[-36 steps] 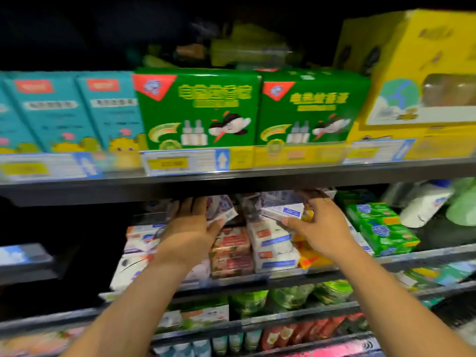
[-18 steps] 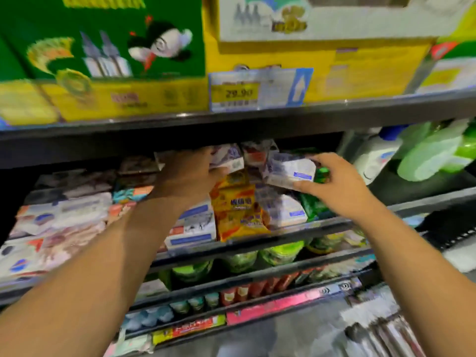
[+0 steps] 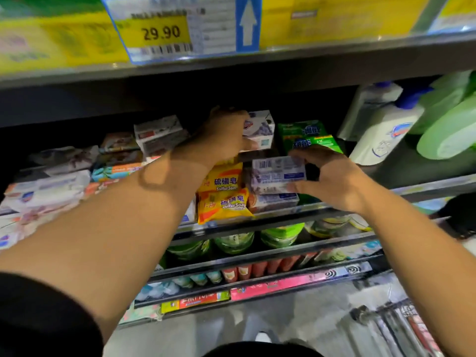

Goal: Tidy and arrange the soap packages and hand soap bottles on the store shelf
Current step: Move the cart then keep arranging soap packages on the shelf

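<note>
My left hand (image 3: pixel 226 135) reaches deep into the middle shelf and grips a white and purple soap box (image 3: pixel 260 130) near the back. My right hand (image 3: pixel 332 176) pinches another pale lavender soap package (image 3: pixel 278 173) between thumb and fingers, just above a stack of similar packs. Two yellow sulfur soap packs (image 3: pixel 224 194) lie stacked at the shelf front between my arms. Green soap packs (image 3: pixel 309 136) sit behind my right hand. White hand soap bottles (image 3: pixel 383 132) with blue pumps stand at the right.
More soap packs (image 3: pixel 51 186) crowd the shelf's left side. Green refill pouches (image 3: pixel 448 127) lean at the far right. The upper shelf edge (image 3: pixel 231 65) with a 29.90 price tag (image 3: pixel 162 34) hangs low above. Lower shelves hold green tubs (image 3: pixel 280 235).
The view has shifted down and closer to the shelf. My right hand has lowered its lavender package toward the stack, while my left hand has reached further right and back onto the white box.
</note>
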### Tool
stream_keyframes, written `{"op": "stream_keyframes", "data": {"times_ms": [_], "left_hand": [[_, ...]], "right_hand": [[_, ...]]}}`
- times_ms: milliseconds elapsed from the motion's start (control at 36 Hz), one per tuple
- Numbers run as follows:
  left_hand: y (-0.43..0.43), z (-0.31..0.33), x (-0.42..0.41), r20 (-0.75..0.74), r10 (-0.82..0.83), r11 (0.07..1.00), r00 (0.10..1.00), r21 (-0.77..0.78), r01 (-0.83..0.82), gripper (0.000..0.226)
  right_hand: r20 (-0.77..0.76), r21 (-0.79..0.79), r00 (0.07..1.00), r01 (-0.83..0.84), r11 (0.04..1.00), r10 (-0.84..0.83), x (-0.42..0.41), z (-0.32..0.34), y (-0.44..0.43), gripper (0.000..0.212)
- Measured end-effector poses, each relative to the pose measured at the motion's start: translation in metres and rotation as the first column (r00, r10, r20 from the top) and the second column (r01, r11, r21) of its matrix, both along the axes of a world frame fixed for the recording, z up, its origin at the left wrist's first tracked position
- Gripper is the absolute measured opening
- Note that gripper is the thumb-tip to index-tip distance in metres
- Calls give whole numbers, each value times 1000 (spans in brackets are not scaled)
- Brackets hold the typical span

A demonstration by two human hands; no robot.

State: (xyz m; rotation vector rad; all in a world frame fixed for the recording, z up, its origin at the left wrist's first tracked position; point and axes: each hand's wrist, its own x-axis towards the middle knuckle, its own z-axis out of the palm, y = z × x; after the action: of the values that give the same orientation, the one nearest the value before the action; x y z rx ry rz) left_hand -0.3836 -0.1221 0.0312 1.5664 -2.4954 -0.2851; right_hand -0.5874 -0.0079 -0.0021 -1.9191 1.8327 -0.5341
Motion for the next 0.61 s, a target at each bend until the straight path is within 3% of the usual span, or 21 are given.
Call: {"op": "stream_keyframes", "data": {"times_ms": [83,222,472,611], "left_hand": [[-1,-4,-16,-37,-14,998,999,59,16,72],[-2,-15,-18,-35,-90,990,995,107,94,50],[-5,-14,11,6,-51,996,999,-79,51,38],[1,-6,37,12,-11,973,1000,-228,14,26]], "right_hand": [[10,4,1000,-6,1000,6,-2,2,1,71],[14,1,1000,-27,1000,27,-6,1,0,71],[-43,6,999,-14,1000,15,0,-2,-9,76],[-202,-24,979,-14,1000,9,13,4,-20,77]]}}
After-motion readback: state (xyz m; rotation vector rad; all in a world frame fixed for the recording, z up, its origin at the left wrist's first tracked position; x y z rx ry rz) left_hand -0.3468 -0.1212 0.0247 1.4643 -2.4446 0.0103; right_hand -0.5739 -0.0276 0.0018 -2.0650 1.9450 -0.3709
